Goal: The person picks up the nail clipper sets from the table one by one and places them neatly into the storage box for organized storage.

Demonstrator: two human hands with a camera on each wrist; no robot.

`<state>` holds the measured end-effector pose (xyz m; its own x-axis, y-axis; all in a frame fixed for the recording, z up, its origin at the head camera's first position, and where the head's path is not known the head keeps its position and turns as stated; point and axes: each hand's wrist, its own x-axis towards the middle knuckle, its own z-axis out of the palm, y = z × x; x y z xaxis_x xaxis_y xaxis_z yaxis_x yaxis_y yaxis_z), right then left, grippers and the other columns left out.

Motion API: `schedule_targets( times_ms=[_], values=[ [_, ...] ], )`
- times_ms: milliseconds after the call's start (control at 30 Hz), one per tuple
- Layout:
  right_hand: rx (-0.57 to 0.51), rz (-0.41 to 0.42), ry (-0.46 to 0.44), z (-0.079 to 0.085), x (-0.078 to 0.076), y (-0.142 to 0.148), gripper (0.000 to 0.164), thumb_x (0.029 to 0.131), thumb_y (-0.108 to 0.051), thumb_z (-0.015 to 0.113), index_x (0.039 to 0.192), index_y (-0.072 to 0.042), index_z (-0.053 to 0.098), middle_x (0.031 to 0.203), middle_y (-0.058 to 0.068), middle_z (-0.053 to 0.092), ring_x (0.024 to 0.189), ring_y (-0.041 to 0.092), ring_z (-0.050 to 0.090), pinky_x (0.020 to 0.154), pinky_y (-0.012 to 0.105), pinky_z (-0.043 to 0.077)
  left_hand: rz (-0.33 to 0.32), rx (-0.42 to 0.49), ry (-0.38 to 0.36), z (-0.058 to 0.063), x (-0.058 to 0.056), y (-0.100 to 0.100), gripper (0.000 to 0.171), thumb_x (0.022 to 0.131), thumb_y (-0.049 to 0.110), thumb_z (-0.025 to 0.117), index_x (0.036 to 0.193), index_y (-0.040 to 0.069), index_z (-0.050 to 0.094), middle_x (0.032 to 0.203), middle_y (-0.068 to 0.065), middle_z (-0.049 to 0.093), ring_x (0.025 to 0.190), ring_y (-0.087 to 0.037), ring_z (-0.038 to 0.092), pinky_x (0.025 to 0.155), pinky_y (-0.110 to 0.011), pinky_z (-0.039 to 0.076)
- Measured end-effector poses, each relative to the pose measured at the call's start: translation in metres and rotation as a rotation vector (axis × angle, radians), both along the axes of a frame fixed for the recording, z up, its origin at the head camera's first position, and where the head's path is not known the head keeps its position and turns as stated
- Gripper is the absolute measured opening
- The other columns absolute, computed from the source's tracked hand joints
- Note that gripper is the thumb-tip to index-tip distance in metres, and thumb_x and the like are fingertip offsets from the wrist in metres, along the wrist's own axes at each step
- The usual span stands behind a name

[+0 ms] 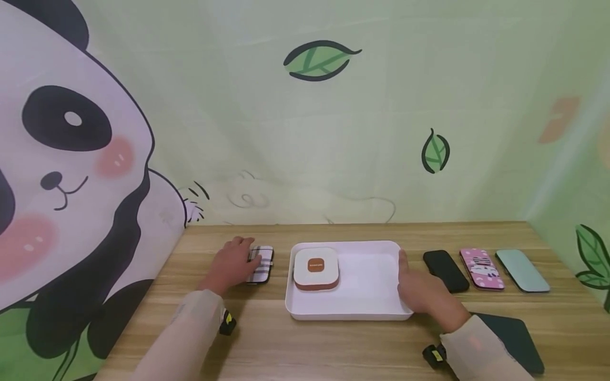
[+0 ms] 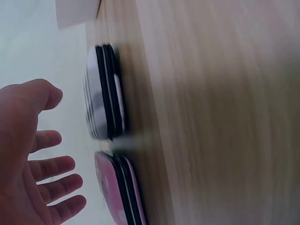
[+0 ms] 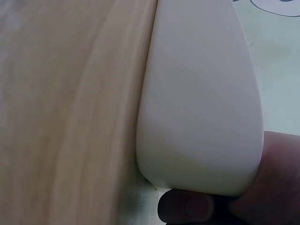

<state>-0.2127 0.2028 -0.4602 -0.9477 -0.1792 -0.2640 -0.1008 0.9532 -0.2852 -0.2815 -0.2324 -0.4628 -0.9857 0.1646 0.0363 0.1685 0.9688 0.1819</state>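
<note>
A white tray (image 1: 352, 316) lies on the table with a rounded white box (image 1: 305, 270) in its left end; the box has a brown base and an orange label. My right hand (image 1: 424, 288) grips the tray's right side, and the right wrist view shows fingers (image 3: 187, 206) at the corner of its wall. To the left, my left hand (image 1: 233, 264) is over a plaid-backed phone (image 1: 262, 264), fingers spread. In the left wrist view that hand stands apart from the plaid phone and from a pink phone (image 2: 112, 187) beside it. The head view hides the pink one behind the hand.
Right of the tray lie a black phone (image 1: 445, 271), a pink patterned phone (image 1: 482, 269) and a pale blue phone (image 1: 522, 271). Nearer, a dark flat slab (image 1: 517, 338) is partly under my right forearm. A printed cloth wall (image 1: 333, 159) rises behind the table.
</note>
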Motion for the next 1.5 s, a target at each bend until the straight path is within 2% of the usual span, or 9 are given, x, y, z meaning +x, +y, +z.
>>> schedule_targets(
  times_ms=[233, 467, 700, 900, 1100, 1333, 1500],
  values=[
    [-0.002, 0.009, 0.004, -0.001, 0.0, 0.0, 0.079, 0.102, -0.02, 0.046, 0.157, 0.005, -0.005, 0.059, 0.004, 0.05, 0.047, 0.017, 0.04, 0.047, 0.029, 0.032, 0.042, -0.011, -0.031, 0.004, 0.006, -0.011, 0.066, 0.097, 0.039, 0.053, 0.148, -0.002, 0.043, 0.143, -0.028, 0.047, 0.129, -0.047, 0.046, 0.104, -0.059, 0.041],
    [-0.004, 0.003, 0.008, -0.002, 0.0, 0.0, 0.08, 0.102, -0.021, 0.047, 0.157, 0.005, -0.005, 0.06, 0.004, 0.05, 0.047, 0.017, 0.042, 0.047, 0.029, 0.033, 0.08, -0.01, -0.046, -0.005, 0.006, -0.024, 0.068, 0.095, 0.039, 0.054, 0.146, -0.004, 0.042, 0.142, -0.032, 0.046, 0.128, -0.05, 0.046, 0.105, -0.061, 0.039],
    [0.0, 0.013, 0.018, -0.004, -0.002, 0.001, 0.079, 0.103, -0.021, 0.046, 0.157, 0.005, -0.004, 0.059, 0.004, 0.05, 0.047, 0.017, 0.041, 0.046, 0.029, 0.033, 0.129, 0.005, -0.109, -0.013, 0.001, -0.034, 0.078, 0.095, 0.044, 0.054, 0.15, -0.008, 0.033, 0.143, -0.034, 0.043, 0.129, -0.049, 0.044, 0.107, -0.06, 0.038],
    [-0.003, 0.016, 0.018, -0.005, -0.003, 0.001, 0.078, 0.103, -0.021, 0.046, 0.157, 0.005, -0.004, 0.059, 0.003, 0.05, 0.046, 0.017, 0.041, 0.046, 0.028, 0.033, 0.154, 0.005, -0.149, -0.016, 0.0, -0.038, 0.077, 0.095, 0.043, 0.056, 0.15, -0.006, 0.035, 0.14, -0.034, 0.046, 0.127, -0.049, 0.046, 0.103, -0.061, 0.04],
    [-0.012, 0.007, 0.018, -0.004, -0.003, 0.002, 0.078, 0.103, -0.021, 0.044, 0.158, 0.004, -0.005, 0.06, 0.004, 0.05, 0.047, 0.017, 0.042, 0.046, 0.029, 0.033, 0.16, 0.009, -0.153, -0.014, 0.0, -0.038, 0.076, 0.092, 0.046, 0.059, 0.146, -0.005, 0.041, 0.132, -0.033, 0.051, 0.12, -0.048, 0.049, 0.097, -0.061, 0.044],
    [-0.015, 0.011, 0.011, -0.004, -0.002, 0.002, 0.078, 0.103, -0.021, 0.045, 0.158, 0.004, -0.005, 0.059, 0.004, 0.05, 0.046, 0.017, 0.042, 0.046, 0.029, 0.034, 0.191, 0.022, -0.181, -0.013, 0.001, -0.035, 0.076, 0.09, 0.042, 0.062, 0.147, -0.005, 0.041, 0.13, -0.031, 0.05, 0.115, -0.044, 0.049, 0.096, -0.058, 0.044],
    [-0.009, 0.011, 0.015, -0.004, -0.002, 0.002, 0.079, 0.102, -0.021, 0.046, 0.158, 0.004, -0.005, 0.059, 0.004, 0.05, 0.046, 0.017, 0.042, 0.046, 0.028, 0.033, 0.214, 0.032, -0.171, -0.011, 0.001, -0.032, 0.075, 0.089, 0.041, 0.065, 0.145, -0.004, 0.044, 0.124, -0.03, 0.053, 0.109, -0.042, 0.051, 0.094, -0.056, 0.045]
  ],
)
